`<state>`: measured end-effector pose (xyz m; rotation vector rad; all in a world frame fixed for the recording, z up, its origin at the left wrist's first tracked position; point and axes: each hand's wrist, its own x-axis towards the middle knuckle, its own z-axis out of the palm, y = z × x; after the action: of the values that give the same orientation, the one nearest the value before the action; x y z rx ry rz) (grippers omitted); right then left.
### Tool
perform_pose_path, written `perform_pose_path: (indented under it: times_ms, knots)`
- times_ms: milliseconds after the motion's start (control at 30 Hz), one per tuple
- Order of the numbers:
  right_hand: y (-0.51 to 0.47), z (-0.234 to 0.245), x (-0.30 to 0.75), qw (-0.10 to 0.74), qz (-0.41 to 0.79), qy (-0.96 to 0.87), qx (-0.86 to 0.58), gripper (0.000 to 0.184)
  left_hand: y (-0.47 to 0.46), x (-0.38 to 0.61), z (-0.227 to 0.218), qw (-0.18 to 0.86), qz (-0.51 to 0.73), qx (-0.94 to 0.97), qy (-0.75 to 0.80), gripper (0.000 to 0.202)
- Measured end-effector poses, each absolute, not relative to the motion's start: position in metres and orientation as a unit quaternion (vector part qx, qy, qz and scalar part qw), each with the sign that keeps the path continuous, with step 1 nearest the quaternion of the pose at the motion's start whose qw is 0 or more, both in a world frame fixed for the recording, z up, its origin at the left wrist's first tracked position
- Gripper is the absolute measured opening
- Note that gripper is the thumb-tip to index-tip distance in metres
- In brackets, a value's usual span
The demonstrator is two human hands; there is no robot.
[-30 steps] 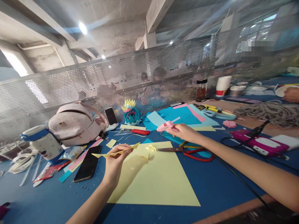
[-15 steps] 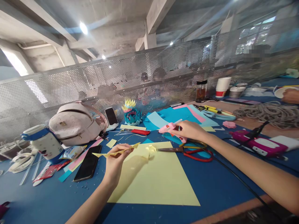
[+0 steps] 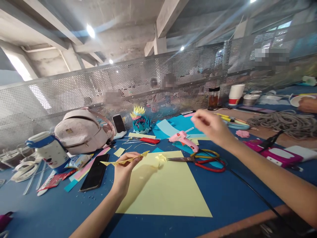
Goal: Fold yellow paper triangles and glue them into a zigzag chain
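My left hand (image 3: 125, 173) is closed on a folded strip of yellow paper (image 3: 123, 161), held level above the left corner of a large yellow sheet (image 3: 163, 188). My right hand (image 3: 210, 125) hovers blurred above the blue table, a little up and right of a pink glue gun (image 3: 182, 138) that lies on blue paper. Its fingers are smeared by motion and nothing shows in them. Red-handled scissors (image 3: 200, 160) lie just right of the yellow sheet's top edge. A small folded yellow piece (image 3: 160, 157) rests on the sheet.
A black phone (image 3: 95, 172), a pink backpack (image 3: 83, 130), a white jar (image 3: 51, 152) and tape rolls (image 3: 21, 168) sit at left. A blue and yellow paper flower (image 3: 139, 120) stands at the back. A magenta device (image 3: 277, 152), rope pile (image 3: 288, 120) and cups (image 3: 235, 94) lie right.
My right hand has let go of the pink glue gun, which now lies on the blue paper, and has lifted up and to the right. My left hand has stayed put.
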<state>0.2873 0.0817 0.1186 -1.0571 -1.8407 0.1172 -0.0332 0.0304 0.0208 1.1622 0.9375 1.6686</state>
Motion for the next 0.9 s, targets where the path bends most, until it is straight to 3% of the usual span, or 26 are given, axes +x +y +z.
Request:
perform_pose_path:
  times_ms: [133, 300, 500, 667, 900]
  knots:
    - [0.070, 0.088, 0.233, 0.240, 0.109, -0.893, -0.364, 0.011, 0.030, -0.034, 0.019, 0.441, 0.668, 0.466, 0.377, 0.024]
    - [0.081, 0.041, 0.189, 0.135, 0.092, -0.938, -0.305, 0.014, 0.033, -0.036, 0.016, 0.443, 0.665, 0.470, 0.375, 0.024]
    - [0.085, 0.036, 0.179, 0.156, 0.114, -0.929, -0.316, 0.003, 0.034, -0.035, 0.017, 0.447, 0.663, 0.471, 0.373, 0.026]
    - [0.073, 0.041, 0.190, 0.214, 0.166, -0.905, -0.327, 0.008, 0.032, -0.033, 0.018, 0.448, 0.659, 0.465, 0.385, 0.027]
    - [0.071, 0.029, 0.205, 0.312, 0.209, -0.903, -0.211, 0.014, 0.034, -0.034, 0.015, 0.445, 0.653, 0.468, 0.396, 0.028]
